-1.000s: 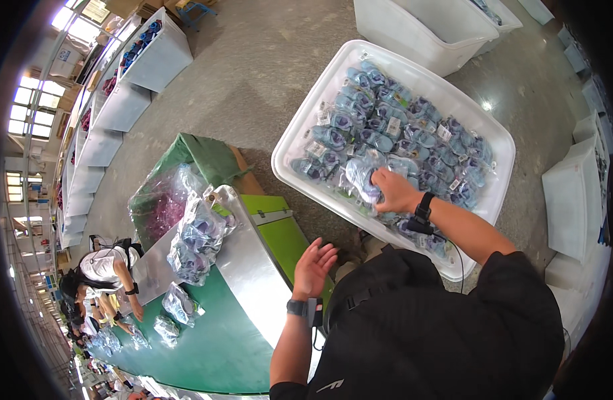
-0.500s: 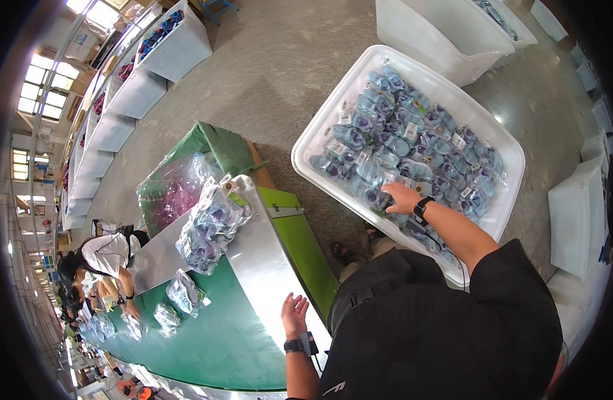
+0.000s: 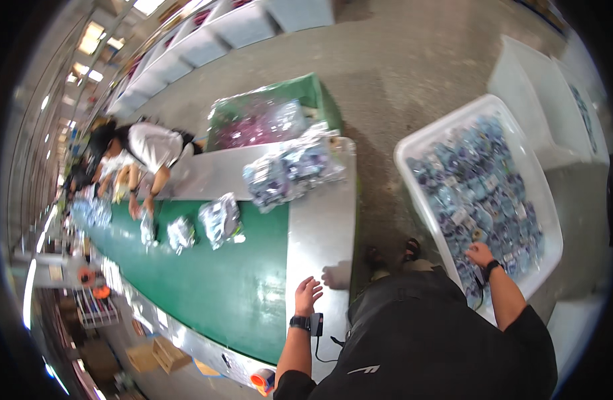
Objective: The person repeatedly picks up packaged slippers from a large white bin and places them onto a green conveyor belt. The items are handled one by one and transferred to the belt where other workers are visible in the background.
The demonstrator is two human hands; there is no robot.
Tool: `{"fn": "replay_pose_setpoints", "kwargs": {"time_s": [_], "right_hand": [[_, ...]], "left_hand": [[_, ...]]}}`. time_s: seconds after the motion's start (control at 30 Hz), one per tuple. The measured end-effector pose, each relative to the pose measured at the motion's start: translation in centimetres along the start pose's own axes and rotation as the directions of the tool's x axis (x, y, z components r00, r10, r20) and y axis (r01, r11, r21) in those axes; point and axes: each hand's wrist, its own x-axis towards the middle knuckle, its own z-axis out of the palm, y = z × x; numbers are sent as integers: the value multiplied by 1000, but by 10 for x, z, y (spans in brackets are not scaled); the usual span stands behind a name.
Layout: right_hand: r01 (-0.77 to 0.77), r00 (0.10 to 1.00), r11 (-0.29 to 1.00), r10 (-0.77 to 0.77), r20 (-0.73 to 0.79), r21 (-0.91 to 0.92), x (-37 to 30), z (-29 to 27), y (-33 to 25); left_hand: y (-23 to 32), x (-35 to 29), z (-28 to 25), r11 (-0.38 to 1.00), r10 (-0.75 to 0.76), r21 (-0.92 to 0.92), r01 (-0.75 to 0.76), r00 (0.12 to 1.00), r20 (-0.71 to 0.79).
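Note:
My right hand (image 3: 480, 255) is over the near part of a large white bin (image 3: 560, 230), its fingers curled in. What they hold, if anything, I cannot make out. The bin is filled with clear-bagged, pale blue and purple items (image 3: 476, 200) that look like small shoes with tags. My left hand (image 3: 308, 296) hovers above the metal edge of the table (image 3: 320, 247), fingers apart and holding nothing. Farther along that metal edge lies a pile of similar bagged items (image 3: 293, 167). Several single bags, one of them a silvery bag (image 3: 220, 220), rest on the green belt (image 3: 220, 287).
A co-worker (image 3: 153, 147) at the table's left handles a bag. A green-lined box (image 3: 273, 120) of pink bagged goods stands beyond the table. White bins (image 3: 520, 93) are behind the filled one, more along the far left. An orange-and-white tape roll (image 3: 262, 380) sits near my left forearm.
My view has swung left, so the bin appears farther right and more of the belt shows. My right hand stays at the bin, its fingers now more curled. The left remains by the table edge.

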Motion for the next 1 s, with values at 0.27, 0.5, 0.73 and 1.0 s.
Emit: {"fn": "replay_pose_setpoints", "kwargs": {"time_s": [0.27,0.5,0.73,1.0], "right_hand": [[-15,1000,997,14,24,80,-30,33,-47],[50,998,999,-50,-23,15,-71,65,-90],[97,995,989,-97,6,-110,-110,69,-129],[93,996,979,-92,13,-182,-121,76,-159]], "left_hand": [[60,80,-89,922,342,262,-285,918,-202],[141,177,-184,750,648,467,-469,662,-376],[222,255,-271,708,694,611,-354,508,-510],[213,308,-287,969,248,107,-224,840,-482]]}}
